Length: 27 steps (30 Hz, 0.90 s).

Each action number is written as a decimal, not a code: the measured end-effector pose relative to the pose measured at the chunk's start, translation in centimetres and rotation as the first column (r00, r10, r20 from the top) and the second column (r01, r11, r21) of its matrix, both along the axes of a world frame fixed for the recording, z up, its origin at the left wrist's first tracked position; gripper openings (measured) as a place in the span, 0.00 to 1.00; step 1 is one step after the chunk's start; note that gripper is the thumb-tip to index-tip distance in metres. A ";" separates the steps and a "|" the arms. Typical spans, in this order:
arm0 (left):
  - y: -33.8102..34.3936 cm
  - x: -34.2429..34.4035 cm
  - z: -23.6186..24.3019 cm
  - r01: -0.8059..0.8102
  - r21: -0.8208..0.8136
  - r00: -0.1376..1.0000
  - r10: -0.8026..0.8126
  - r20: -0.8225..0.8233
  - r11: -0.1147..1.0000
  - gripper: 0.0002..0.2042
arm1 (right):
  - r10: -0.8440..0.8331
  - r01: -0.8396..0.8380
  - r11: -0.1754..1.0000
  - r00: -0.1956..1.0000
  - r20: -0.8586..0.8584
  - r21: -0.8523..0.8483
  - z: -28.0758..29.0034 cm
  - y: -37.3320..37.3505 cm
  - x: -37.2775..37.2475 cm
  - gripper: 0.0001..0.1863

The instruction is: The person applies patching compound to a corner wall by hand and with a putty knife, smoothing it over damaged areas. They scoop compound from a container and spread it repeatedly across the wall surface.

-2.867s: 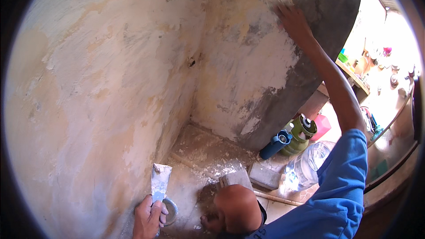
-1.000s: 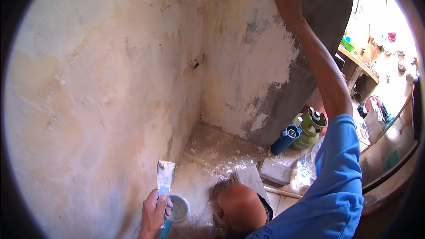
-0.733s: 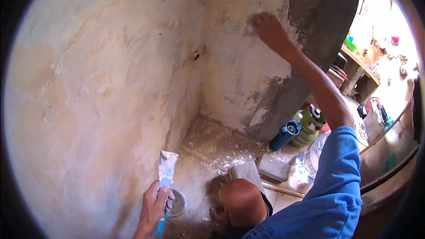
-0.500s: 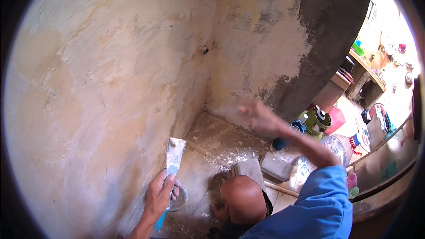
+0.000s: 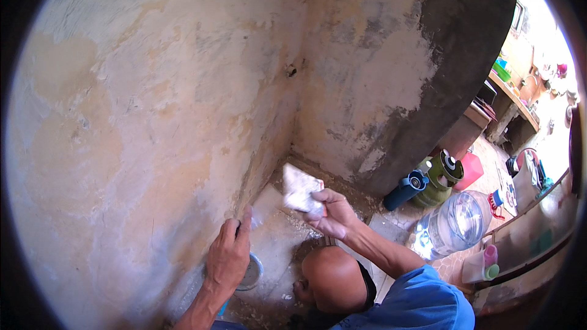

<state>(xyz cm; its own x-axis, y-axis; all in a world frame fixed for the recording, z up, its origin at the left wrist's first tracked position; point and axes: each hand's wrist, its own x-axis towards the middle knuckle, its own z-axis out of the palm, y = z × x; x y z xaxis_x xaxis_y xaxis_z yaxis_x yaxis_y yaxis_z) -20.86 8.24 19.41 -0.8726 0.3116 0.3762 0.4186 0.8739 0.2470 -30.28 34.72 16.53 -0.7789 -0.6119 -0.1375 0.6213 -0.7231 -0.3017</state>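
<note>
My left hand (image 5: pixel 227 256) is closed around a putty knife, whose turquoise handle (image 5: pixel 224 307) shows below the wrist; its blade is mostly hidden or blurred. Just right of that wrist, a round tub (image 5: pixel 252 274) with a pale blue rim stands low, partly covered by the hand. In front of the corner, my right hand (image 5: pixel 333 211) pinches a flat whitish piece (image 5: pixel 299 188) with a reddish edge, like a spreader smeared with filler, blurred by motion. The patchy plastered wall (image 5: pixel 140 122) rises to the left of both hands.
Right of the corner, a blue flask (image 5: pixel 405 190), a green gas cylinder (image 5: pixel 441 178) and a large clear water bottle (image 5: pixel 455 223) stand on the floor. My bent knee (image 5: pixel 336 275) is below the right forearm. A pink container (image 5: pixel 468 170) stands behind the cylinder.
My right hand has come back from the wall's corner toward my left hand, and its whitish piece now shows. The putty knife's blade, plainly visible before, is now mostly out of sight.
</note>
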 end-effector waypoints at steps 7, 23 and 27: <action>-1.6 0.4 -1.4 -0.072 0.075 0.996 0.068 0.063 0.995 0.26 | -0.223 0.794 0.523 0.478 -0.850 0.309 14.5 4.6 -7.3 0.13; -1.2 0.5 -1.2 0.050 0.145 0.982 -0.075 0.172 0.988 0.24 | 0.959 0.631 -0.108 0.271 0.087 -0.768 21.1 12.8 -27.0 0.23; -1.8 1.8 -0.3 0.027 0.132 0.973 -0.057 0.225 0.991 0.24 | 0.902 0.600 -0.085 0.386 0.194 -0.796 21.1 14.8 -24.3 0.19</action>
